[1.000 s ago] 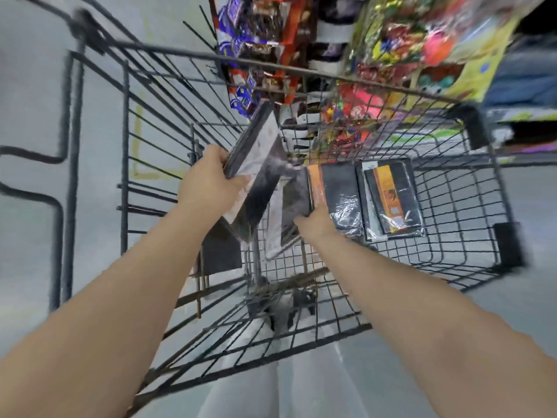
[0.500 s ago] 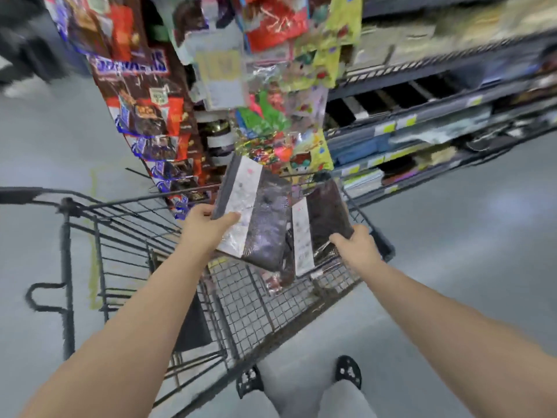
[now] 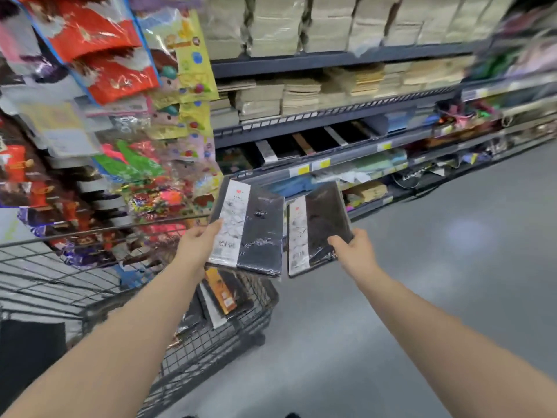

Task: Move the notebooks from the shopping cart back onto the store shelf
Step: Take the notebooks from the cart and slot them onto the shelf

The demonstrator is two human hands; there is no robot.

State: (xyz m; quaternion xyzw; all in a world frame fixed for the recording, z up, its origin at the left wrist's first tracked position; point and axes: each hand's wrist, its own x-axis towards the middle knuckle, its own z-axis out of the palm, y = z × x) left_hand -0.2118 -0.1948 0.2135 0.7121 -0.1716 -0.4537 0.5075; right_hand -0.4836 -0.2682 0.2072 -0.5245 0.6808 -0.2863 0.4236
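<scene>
Motion blur smears the right end of the store shelf [image 3: 346, 158] and the hanging packets [image 3: 120, 76] on the left, so nothing printed there can be read. The shopping cart [image 3: 217, 345] is cut off at the left edge, and the left forearm covers part of its basket. The pile [image 3: 224, 294] of wrapped notebooks in its far right corner is partly hidden. At least two covers show, and the full count cannot be told. The fingers behind each held notebook are out of sight.

Two black, plastic-wrapped notebooks are held in the air between cart and shelf, side by side and close together at their near corners. The left notebook [image 3: 250, 230] and the right notebook [image 3: 322, 224] each run lengthwise near to far, their far ends toward the shelf. Each has a white barcode strip along its left edge. The left hand [image 3: 199, 244] grips the left one by that edge, thumb on the cover. The right hand [image 3: 357, 251] grips the right one at its near right corner, thumb on top.
</scene>
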